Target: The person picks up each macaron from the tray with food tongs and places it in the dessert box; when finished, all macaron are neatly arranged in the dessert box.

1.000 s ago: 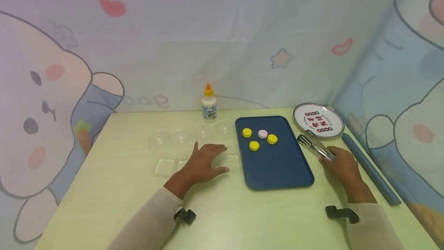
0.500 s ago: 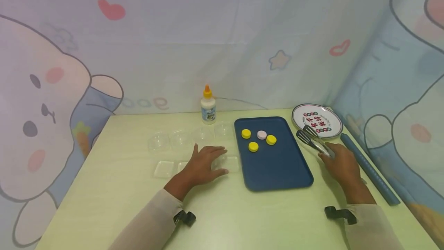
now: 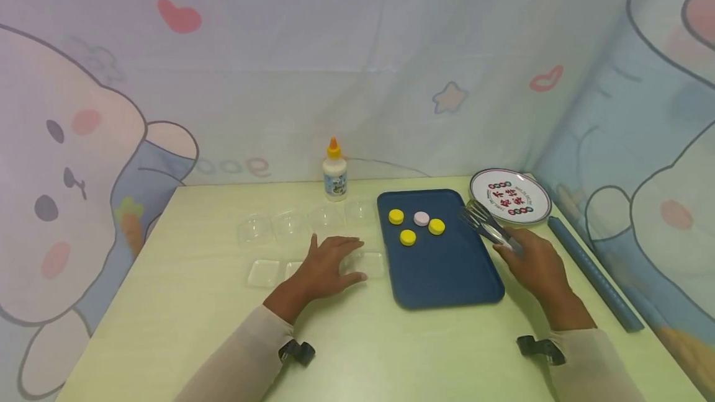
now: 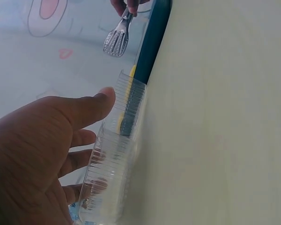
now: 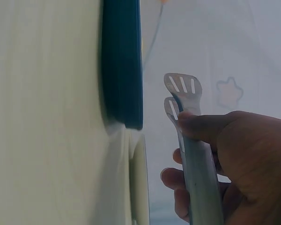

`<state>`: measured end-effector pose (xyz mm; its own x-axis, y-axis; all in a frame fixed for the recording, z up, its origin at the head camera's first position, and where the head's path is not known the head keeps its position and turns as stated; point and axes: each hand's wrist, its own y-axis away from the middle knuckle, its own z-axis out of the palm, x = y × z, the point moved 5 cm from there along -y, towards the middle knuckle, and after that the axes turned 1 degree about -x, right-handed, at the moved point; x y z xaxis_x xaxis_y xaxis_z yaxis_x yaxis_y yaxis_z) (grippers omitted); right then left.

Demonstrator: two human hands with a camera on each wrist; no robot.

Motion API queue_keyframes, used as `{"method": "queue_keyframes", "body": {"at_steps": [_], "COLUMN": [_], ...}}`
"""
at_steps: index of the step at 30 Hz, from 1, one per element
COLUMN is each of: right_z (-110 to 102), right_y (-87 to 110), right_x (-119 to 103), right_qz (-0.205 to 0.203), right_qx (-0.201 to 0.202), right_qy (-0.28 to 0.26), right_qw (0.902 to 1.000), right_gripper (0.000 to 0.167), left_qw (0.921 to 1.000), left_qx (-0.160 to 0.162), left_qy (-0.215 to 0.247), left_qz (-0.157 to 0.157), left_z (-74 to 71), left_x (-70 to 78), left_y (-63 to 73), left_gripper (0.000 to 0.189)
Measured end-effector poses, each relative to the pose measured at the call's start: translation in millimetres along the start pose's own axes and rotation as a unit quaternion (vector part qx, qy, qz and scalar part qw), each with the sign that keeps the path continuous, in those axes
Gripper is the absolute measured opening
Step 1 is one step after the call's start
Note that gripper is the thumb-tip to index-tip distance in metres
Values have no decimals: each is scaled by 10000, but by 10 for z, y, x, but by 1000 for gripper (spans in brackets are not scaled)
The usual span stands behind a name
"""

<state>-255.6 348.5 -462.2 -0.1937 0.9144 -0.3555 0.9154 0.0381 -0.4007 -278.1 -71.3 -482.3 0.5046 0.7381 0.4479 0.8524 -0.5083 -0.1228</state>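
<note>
"Fingers?"
"Right hand (image 3: 537, 265): curled round silver slotted metal tongs (image 3: 491, 229), tips above the right edge of the blue rectangular tray (image 3: 447, 273). Left hand (image 3: 323, 267): spread wide at clear plastic compartments (image 3: 372, 265), contact unclear."
"The yellow round pieces (image 3: 408, 237)?"
"Nearer the tray's far edge; I'd approach level, squeezing lightly."

Clear container (image 3: 371, 263): partly covered by the left hand (image 3: 324, 267) in the head view.
Tongs (image 3: 491, 228): grip end hidden in the right hand (image 3: 537, 265); cut off at the right wrist view's bottom.
Bottle (image 3: 335, 172): beyond the left hand, label print too small to read.
Plate (image 3: 516, 178): beyond the right hand, small grey lettering illegible.
Sleeves (image 3: 240, 352): cut off below both hands.
</note>
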Motion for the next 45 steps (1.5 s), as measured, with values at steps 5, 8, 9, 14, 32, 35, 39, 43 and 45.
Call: {"method": "queue_keyframes", "body": {"at_steps": [5,8,9,14,32,35,39,43,45], "right_z": [50,73,81,139,243,258,280,299,310], "right_y": [-39,-65,-73,-119,-196,-196,-195,-195,-195], "right_x": [-125,-155,-161,-210,-325,-323,-338,-342,-335], "right_qz": [-86,-66,-62,-32,-98,-75,-48,-19,0], "right_qx": [-263,-399,-439,-729,-1058,-1101,-1189,-1251,-1277], "right_qy": [-34,-65,-67,-7,151,128,127,140,138], "right_qw": [9996,9992,9990,9973,9942,9938,9928,9920,9917], "right_gripper": [46,47,47,50,50,50,49,50,50], "left_qw": [10000,9999,9999,10000,9998,9998,9998,9998,9998], "left_qx": [-24,9,16,6,48,60,56,39,36], "left_qy": [-18,43,72,63,146,145,141,191,185], "left_qz": [21,108,128,65,124,135,118,91,78], "left_z": [3,-8,-11,-6,-2,0,-9,-15,-11], "left_x": [-20,-2,6,10,-9,-11,-7,-3,-6], "left_y": [1,-14,-18,-12,-5,-6,-4,1,3], "left_gripper": [66,65,65,64,62,61,61,61,61]}}
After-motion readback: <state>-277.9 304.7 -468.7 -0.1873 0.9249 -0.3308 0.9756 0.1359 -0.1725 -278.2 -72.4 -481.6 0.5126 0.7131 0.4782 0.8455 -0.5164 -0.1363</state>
